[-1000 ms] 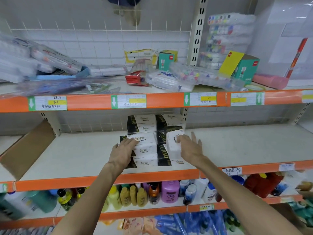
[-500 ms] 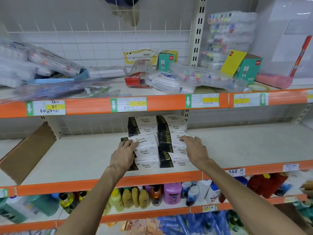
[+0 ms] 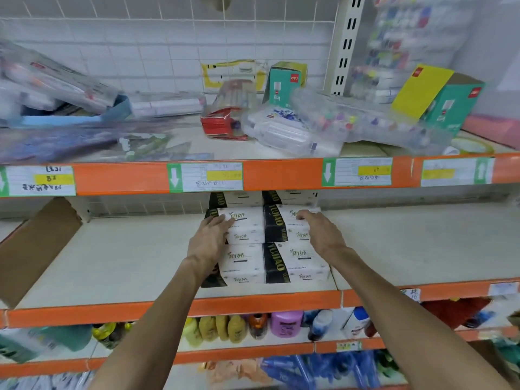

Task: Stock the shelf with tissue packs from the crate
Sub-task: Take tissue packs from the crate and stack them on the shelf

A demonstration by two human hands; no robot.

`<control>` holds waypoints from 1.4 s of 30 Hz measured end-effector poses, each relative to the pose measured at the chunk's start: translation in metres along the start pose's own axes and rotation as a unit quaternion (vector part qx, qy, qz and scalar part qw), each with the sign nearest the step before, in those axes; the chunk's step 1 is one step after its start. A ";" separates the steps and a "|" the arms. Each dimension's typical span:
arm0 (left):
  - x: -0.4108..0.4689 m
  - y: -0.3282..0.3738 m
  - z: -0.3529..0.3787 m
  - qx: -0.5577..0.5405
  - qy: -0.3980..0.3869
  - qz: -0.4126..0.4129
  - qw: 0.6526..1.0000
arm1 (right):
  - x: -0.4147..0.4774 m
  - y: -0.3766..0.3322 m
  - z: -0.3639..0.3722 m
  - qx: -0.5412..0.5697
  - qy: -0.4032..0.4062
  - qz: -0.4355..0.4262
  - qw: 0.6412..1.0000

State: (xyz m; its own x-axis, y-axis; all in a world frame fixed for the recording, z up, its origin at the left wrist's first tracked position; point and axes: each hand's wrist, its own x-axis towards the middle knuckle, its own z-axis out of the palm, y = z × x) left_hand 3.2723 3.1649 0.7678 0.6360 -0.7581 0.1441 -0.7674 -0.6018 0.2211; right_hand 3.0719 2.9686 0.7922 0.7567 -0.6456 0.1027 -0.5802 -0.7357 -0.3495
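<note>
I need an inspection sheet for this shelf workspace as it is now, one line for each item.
Surface: beige middle shelf with orange front edge.
Job's things: tissue packs stacked in two columns at front centre; crate not in view.
Clutter: cardboard sheet leaning at the left end.
Hands: left hand flat against the upper left pack; right hand on the upper right pack.
Cables: nothing seen.
Surroundings: stationery packs on the shelf above, bottles below.

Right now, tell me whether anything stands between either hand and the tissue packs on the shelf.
Nothing visible does. The left hand lies against the left side of the stacked tissue packs, and the right hand rests on their upper right pack. Both touch them directly.
</note>
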 end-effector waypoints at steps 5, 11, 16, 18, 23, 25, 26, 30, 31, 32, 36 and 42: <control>0.009 -0.005 0.005 -0.021 0.005 -0.010 1.000 | 0.019 0.007 0.003 0.017 -0.004 0.001 1.000; 0.008 -0.003 0.009 0.000 0.019 0.002 1.000 | 0.021 0.014 0.013 0.025 0.004 -0.011 1.000; 0.007 0.009 -0.001 -0.003 -0.010 -0.008 1.000 | 0.016 0.011 0.014 0.007 0.012 -0.016 1.000; 0.007 0.010 -0.007 -0.012 -0.046 -0.016 0.999 | 0.014 0.009 0.010 0.003 -0.002 -0.017 1.000; -0.032 0.027 -0.008 -0.004 -0.034 -0.054 0.998 | -0.010 0.016 0.013 0.002 0.024 -0.035 0.999; -0.051 0.033 -0.008 0.006 -0.016 -0.033 0.999 | -0.028 0.016 0.014 0.010 0.031 -0.030 0.999; -0.059 0.032 -0.010 0.013 -0.016 -0.024 1.000 | -0.036 0.014 0.013 0.009 0.028 -0.027 0.999; -0.083 0.018 -0.021 0.020 -0.013 -0.022 0.999 | -0.057 0.004 0.002 -0.007 0.026 -0.010 1.000; -0.088 0.014 -0.024 0.022 -0.013 -0.019 0.999 | -0.062 -0.001 0.000 -0.013 0.027 -0.007 1.000; -0.092 0.008 -0.027 0.021 -0.016 -0.014 1.000 | -0.067 -0.006 -0.002 -0.019 0.028 -0.005 0.999; -0.115 -0.011 -0.031 -0.009 -0.029 0.020 0.999 | -0.094 -0.037 0.004 -0.037 0.016 -0.008 0.999; -0.176 -0.019 -0.019 -0.116 -0.043 0.067 0.990 | -0.152 -0.087 0.060 -0.030 -0.006 -0.039 0.999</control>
State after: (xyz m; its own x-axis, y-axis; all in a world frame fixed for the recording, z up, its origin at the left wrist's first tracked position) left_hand 3.1765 3.3145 0.7567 0.5128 -0.8520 0.1058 -0.7984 -0.4279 0.4235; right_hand 3.0256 3.1429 0.7515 0.8038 -0.5835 0.1158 -0.5358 -0.7948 -0.2851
